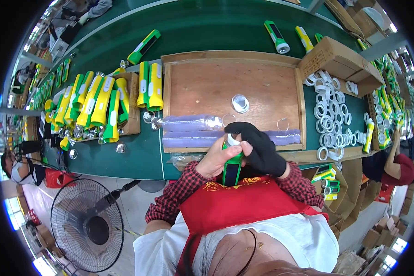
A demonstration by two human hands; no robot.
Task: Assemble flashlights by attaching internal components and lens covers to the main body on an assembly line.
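Close to my body, my left hand (215, 157) is wrapped round a green flashlight (232, 171) with a dark panel on its side. The flashlight's head end points away from me, and a white ring (233, 139) sits at that end. My right hand (263, 151), in a black glove that leaves the thumb tip bare, grips the ring end from the other side. Both thumbs press near the ring. Just beyond my hands lie rows of stacked clear lenses (188, 139) in a shallow wooden tray (193, 87). One loose round lens (240, 104) rests mid-tray.
Left of the tray, yellow-and-green flashlight bodies (96, 99) pile up among shiny reflector cups (120, 148). To the right, many white rings (326, 122) spill from a cardboard box (338, 64). A fan (87, 225) stands at lower left. Other people sit at both sides.
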